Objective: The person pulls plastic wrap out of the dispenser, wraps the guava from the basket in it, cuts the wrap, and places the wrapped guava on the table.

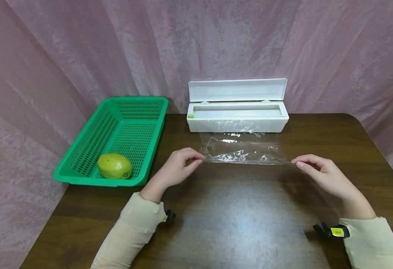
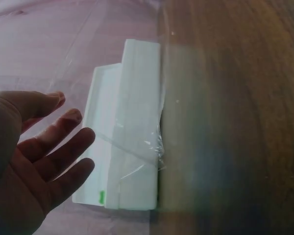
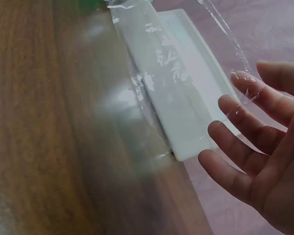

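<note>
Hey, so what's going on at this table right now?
A person's left hand and right hand pinch opposite ends of a clear plastic wrap's front edge, stretching it between them. The wrap runs back to a white box, whose lid stands open. On the left, a green basket holds a yellow-green fruit, touched by neither hand.

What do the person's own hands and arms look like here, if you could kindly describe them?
The left hand and right hand are bare. Plain cream sleeves, left and right, cover the forearms down to the wrists. A small black device sits at the right cuff, with a yellow label too small to read; a similar black piece shows at the left.
</note>
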Motion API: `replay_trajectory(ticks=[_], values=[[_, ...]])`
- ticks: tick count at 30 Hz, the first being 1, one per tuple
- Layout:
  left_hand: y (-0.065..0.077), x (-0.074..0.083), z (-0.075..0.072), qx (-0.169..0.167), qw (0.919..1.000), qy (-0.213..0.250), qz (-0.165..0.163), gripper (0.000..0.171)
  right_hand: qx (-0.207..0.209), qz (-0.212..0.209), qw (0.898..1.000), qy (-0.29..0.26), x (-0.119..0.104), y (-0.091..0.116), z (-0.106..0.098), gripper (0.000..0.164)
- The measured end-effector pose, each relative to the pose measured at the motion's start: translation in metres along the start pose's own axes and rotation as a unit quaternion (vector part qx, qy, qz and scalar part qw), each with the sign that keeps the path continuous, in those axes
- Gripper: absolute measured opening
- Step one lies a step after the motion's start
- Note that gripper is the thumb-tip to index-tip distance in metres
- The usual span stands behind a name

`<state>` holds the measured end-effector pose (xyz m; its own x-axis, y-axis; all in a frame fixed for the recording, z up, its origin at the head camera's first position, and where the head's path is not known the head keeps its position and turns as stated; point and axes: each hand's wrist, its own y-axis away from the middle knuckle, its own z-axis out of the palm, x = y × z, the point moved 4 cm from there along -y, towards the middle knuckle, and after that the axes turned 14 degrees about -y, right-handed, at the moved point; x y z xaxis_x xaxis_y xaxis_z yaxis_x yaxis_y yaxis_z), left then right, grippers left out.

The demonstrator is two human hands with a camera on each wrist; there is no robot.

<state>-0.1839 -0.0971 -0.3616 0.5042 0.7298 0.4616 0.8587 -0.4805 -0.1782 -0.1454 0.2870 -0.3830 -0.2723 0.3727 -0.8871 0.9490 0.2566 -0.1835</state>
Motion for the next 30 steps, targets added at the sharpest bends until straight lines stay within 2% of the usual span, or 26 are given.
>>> replay_trajectory(ticks=[5, 15, 21, 25, 30], values=[[0.001, -0.002, 0.006, -0.019, 0.9998, -0.007, 0.001, 0.016, -0.02, 0.032, 0.999, -0.01, 0.007, 0.002, 0.005, 0.021], [0.003, -0.006, 0.018, -0.068, 0.9975, -0.02, -0.003, 0.018, -0.056, 0.017, 0.998, -0.016, 0.017, 0.002, 0.01, 0.02], [0.006, -0.01, 0.026, -0.101, 0.9946, -0.019, -0.006, 0.019, -0.076, 0.028, 0.997, -0.002, 0.027, 0.0, 0.014, 0.025], [0.007, -0.012, 0.031, -0.119, 0.9925, -0.023, -0.015, 0.019, -0.083, 0.035, 0.996, -0.014, 0.031, 0.0, 0.018, 0.029], [0.008, -0.015, 0.036, -0.136, 0.9898, -0.036, -0.026, 0.019, -0.08, 0.042, 0.996, -0.028, 0.036, 0.0, 0.021, 0.018]])
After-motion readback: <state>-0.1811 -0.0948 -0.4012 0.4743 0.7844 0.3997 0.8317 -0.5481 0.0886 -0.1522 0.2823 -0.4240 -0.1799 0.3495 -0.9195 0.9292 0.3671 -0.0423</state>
